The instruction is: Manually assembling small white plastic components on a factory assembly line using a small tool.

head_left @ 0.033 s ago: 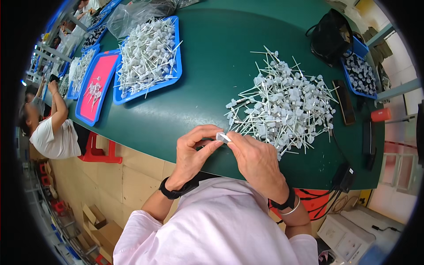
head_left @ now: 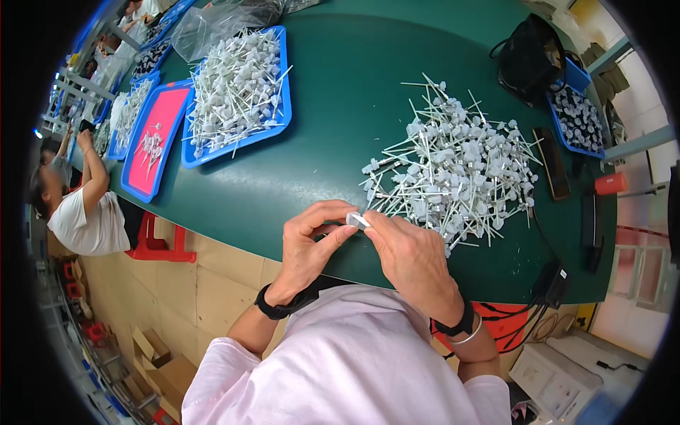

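White plastic piece [head_left: 358,220], and it's right there at your fingertips, just off the near left edge of the pile [head_left: 460,166] of pale-capped stems! Your left hand [head_left: 309,244] has its grip drawn in tight, thumb and forefinger pinching the left end. On the other end, your right hand [head_left: 414,262] has thumb and forefinger pressed together on the piece, its knuckles covering the pile's near left corner; how hard either grip squeezes, you can't tell from this view.

Look well left of the pile: a blue tray [head_left: 287,106], heaped high with similar stems! Farther left of the pile, a pink-lined tray [head_left: 164,110] carries only a small cluster [head_left: 150,146]. Close on the pile's right, a dark phone-like slab [head_left: 552,164] lies flat on the green table [head_left: 340,106]. Beyond the pile's far right side sits a black bag [head_left: 530,60]. And far left of the pile, a person in white [head_left: 88,219] has an arm raised!
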Tool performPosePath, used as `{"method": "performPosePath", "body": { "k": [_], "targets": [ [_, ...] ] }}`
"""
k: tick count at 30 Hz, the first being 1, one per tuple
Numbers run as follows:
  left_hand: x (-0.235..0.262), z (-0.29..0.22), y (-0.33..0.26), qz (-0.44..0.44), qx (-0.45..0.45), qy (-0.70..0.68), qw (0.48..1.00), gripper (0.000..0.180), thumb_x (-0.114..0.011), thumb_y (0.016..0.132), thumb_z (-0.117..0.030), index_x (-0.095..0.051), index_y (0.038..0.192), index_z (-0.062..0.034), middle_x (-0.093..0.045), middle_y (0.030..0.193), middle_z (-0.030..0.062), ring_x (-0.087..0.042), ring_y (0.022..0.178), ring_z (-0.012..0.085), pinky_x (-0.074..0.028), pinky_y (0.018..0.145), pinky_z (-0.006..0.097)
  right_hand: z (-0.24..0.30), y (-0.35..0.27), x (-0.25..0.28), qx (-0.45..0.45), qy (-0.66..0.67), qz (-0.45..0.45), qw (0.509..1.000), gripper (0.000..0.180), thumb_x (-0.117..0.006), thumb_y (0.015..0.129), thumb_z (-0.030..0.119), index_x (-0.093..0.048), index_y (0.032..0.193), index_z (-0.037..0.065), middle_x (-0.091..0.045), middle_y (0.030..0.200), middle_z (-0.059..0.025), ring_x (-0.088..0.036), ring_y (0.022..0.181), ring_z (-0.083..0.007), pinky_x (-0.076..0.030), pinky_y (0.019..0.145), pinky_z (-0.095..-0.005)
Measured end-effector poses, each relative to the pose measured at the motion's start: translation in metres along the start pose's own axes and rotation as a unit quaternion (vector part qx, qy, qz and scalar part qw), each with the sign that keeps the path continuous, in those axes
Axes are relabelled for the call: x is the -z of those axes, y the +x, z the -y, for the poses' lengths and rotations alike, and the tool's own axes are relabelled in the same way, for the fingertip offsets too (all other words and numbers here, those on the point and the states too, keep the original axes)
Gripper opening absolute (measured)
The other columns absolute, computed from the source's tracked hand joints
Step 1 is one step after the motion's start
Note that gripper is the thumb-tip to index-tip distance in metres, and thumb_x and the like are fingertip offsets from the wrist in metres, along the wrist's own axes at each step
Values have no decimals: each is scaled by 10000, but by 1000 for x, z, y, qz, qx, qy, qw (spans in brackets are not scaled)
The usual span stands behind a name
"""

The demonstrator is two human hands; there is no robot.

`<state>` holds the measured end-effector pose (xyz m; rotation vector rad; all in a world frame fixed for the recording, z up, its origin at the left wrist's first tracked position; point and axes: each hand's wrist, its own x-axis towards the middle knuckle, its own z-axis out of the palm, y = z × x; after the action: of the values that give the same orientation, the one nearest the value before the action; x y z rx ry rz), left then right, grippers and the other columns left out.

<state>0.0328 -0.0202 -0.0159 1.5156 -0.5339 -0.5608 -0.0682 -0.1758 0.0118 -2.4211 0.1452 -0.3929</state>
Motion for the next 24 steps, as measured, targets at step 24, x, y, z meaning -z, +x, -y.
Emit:
{"method": "performPosePath", "body": {
  "k": [24],
  "targets": [
    [2, 1, 0, 10, 12, -17, 1000, 225, -703, 841, 56, -698, 1065, 34, -652, 1095, 109, -629, 971, 157, -518, 854, 276, -2, 4, 8, 1, 20, 34, 999, 160, -607, 936, 166, -594, 1063, 69, -596, 671, -122, -621, 592, -325, -463, 497, -429]
  ]
}}
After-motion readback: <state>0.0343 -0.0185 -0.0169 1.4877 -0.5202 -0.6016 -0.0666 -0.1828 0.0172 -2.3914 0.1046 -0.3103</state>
